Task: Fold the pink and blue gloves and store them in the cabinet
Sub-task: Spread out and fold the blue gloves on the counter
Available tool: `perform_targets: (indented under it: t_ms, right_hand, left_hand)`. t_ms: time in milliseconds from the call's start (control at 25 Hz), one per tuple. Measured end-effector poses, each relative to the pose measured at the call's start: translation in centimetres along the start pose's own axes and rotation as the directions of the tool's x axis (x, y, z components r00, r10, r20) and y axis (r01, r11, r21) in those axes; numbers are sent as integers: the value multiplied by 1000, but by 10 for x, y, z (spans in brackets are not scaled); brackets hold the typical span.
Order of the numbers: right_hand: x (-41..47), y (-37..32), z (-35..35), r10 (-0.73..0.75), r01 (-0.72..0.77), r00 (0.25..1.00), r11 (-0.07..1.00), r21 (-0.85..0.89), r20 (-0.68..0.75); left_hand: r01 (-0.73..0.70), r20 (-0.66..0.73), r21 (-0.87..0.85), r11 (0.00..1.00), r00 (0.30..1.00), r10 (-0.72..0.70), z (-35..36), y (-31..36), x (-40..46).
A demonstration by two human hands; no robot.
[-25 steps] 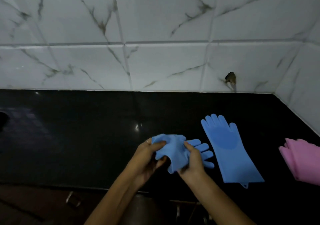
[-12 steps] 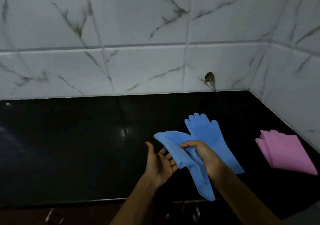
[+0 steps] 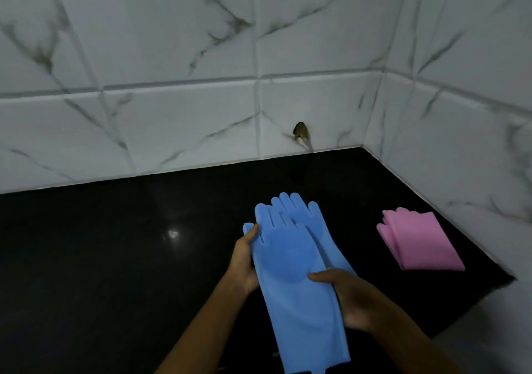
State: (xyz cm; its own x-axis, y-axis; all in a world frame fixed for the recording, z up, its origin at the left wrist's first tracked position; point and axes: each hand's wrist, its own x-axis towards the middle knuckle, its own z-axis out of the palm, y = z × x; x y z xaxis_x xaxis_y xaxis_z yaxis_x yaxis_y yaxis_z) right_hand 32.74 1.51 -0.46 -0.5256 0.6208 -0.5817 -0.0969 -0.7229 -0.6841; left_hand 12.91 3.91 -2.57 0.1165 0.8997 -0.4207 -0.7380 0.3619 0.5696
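Since a moment ago the held blue glove (image 3: 290, 261) has been opened out flat, no longer bunched. The left hand (image 3: 243, 258) grips its left edge near the thumb, fingers curled behind; the right hand (image 3: 349, 296) pinches its right edge at the palm, thumb on top. It spans both hands, cuff hanging toward the person. Just behind it, partly covered, the second blue glove (image 3: 312, 215) lies on the black worktop (image 3: 115, 258). Right of the right hand, well apart, lie the folded pink gloves (image 3: 417, 242), near the tiled wall (image 3: 172, 85).
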Motion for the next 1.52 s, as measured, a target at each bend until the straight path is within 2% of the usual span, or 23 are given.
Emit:
perform_targets:
  t_ms: [200, 440, 520, 560, 640, 720, 840, 960, 1280, 1440, 1520]
  right_hand:
    - [6, -30, -38, -68, 69, 997, 998, 14, -39]
    - [41, -68, -64, -33, 33, 997, 999, 0, -65]
    - [57, -74, -71, -41, 44, 995, 999, 30, -86]
    - [65, -74, -73, -49, 51, 994, 999, 18, -102]
    - [78, -69, -81, -76, 50, 981, 988, -143, -180]
    - [82, -64, -86, -133, 35, 952, 942, -333, -275]
    - [88, -69, -97, -166, 17, 933, 906, -423, -318]
    - [92, -74, -102, -152, -7, 943, 882, -472, -297]
    - [90, -82, -108, -194, 48, 950, 867, -496, -247]
    - [82, -73, -110, -224, 43, 937, 836, -548, -268]
    - [75, -67, -116, -223, 39, 935, 838, -545, -276]
  left_hand:
    - [12, 39, -47, 999, 999, -10, 34, -3, 30]
    - [-58, 20, -96, 994, 998, 60, 54, 6, 72]
    - [-54, -26, -19, 998, 998, 54, 54, 6, 87]
    - [-39, -71, 73, 997, 997, 44, 53, 6, 96]
    - [19, -195, 298, 954, 980, 41, 42, 3, 111]
    - [57, -255, 388, 920, 966, 48, 33, 4, 119]
    - [24, -272, 414, 910, 957, 99, 29, 3, 130]
    - [-15, -275, 450, 893, 949, 154, 31, 2, 137]
    - [-16, -351, 430, 902, 918, 183, 38, 4, 131]
    - [-105, -350, 509, 854, 882, 316, 42, -6, 120]
    - [-140, -325, 499, 855, 885, 334, 44, -18, 106]
